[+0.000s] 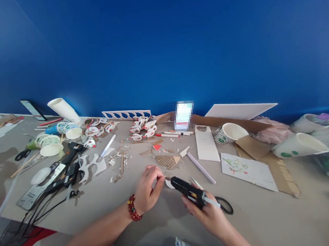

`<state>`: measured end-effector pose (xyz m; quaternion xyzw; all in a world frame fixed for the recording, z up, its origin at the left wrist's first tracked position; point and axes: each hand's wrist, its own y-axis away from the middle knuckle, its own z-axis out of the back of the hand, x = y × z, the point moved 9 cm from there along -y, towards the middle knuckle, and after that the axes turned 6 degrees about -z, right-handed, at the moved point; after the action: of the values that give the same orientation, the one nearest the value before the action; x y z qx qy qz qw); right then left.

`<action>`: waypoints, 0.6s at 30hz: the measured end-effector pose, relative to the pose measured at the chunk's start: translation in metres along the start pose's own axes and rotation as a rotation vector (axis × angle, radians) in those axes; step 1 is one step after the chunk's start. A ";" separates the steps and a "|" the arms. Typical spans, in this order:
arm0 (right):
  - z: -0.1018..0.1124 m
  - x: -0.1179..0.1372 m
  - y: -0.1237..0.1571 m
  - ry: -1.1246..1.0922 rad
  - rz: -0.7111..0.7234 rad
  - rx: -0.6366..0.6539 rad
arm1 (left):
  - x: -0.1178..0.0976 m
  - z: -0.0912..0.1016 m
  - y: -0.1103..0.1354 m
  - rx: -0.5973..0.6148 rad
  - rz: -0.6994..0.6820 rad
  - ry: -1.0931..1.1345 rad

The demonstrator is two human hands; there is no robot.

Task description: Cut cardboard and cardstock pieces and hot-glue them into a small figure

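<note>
My right hand [207, 211] grips a black hot glue gun [188, 190] with a white glue stick poking out of its back. The nozzle points left at my left hand [149, 189]. My left hand, with a red bead bracelet [133, 208] on the wrist, is closed in a pinch right at the nozzle tip; what it pinches is too small to name. A small white round piece [169, 183] lies on the table just under the nozzle. Black scissors [224, 204] rest beside my right hand.
Paper cups [51, 146] and cut white shapes [94, 165] crowd the left; black cables [41, 204] trail off the front edge. Corrugated card scrap [167, 160], markers [170, 134], a rolled paper tube [201, 168], a drawing [247, 170] and more cups [299, 145] lie ahead and right.
</note>
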<state>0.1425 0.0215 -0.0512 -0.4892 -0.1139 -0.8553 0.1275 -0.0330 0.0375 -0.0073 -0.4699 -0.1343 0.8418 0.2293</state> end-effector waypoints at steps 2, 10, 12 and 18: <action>-0.001 0.000 0.000 0.022 0.012 -0.001 | -0.002 0.001 0.000 -0.008 -0.015 -0.013; -0.002 -0.005 0.001 0.110 0.046 -0.041 | -0.002 -0.002 0.000 0.007 -0.009 -0.012; -0.001 -0.008 0.002 0.133 0.055 -0.071 | -0.002 -0.001 0.000 0.001 -0.009 -0.002; -0.001 -0.015 0.005 0.172 0.067 -0.111 | -0.001 0.000 0.000 -0.029 -0.004 0.055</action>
<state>0.1506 0.0184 -0.0648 -0.4239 -0.0386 -0.8943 0.1379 -0.0325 0.0366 -0.0063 -0.4959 -0.1410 0.8261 0.2275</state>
